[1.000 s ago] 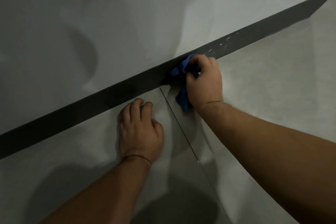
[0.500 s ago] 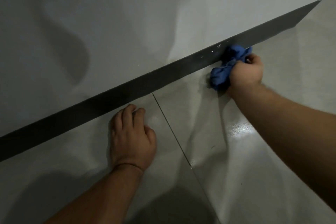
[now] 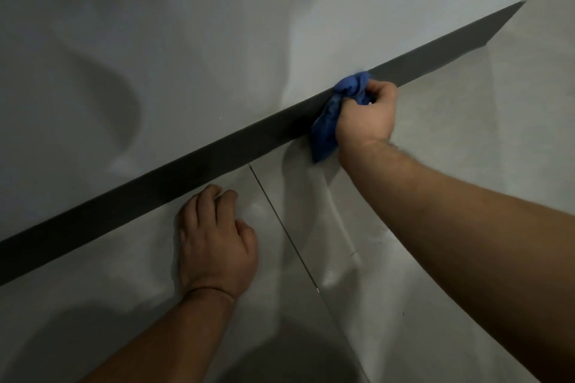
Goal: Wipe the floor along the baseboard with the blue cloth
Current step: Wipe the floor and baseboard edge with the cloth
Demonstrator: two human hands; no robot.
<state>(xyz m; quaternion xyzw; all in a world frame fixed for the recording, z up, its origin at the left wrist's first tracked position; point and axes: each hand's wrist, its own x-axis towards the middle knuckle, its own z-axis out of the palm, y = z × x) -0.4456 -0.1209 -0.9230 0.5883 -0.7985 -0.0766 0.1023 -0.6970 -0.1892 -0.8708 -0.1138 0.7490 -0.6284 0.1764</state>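
Nearest the camera, a dark shadow [image 3: 280, 351] spreads over the bottom of the pale grey tiled floor [image 3: 466, 121], between the two bare forearms that reach in from the lower edge. The tiles are glossy and catch soft patches of light, and a thin grout line [image 3: 281, 227] runs across them from the lower middle up to the foot of the wall. To the left of that line the left hand [image 3: 214, 242] rests knuckles-up on the floor, its fingers curled under and grasping nothing, a thin band around the wrist. Farther out and to the right of the line, the right hand [image 3: 365, 115] is clenched around a bunched blue cloth [image 3: 329, 121]; the top of the bundle presses against the dark grey baseboard [image 3: 155, 183], while a loose tail hangs down beside the wrist to the floor at the foot of the board. The baseboard runs as a long slanted strip from the lower left to the upper right, where it ends at a corner. Beyond it rises a plain light grey wall [image 3: 217, 40], marked only by broad, soft shadows.
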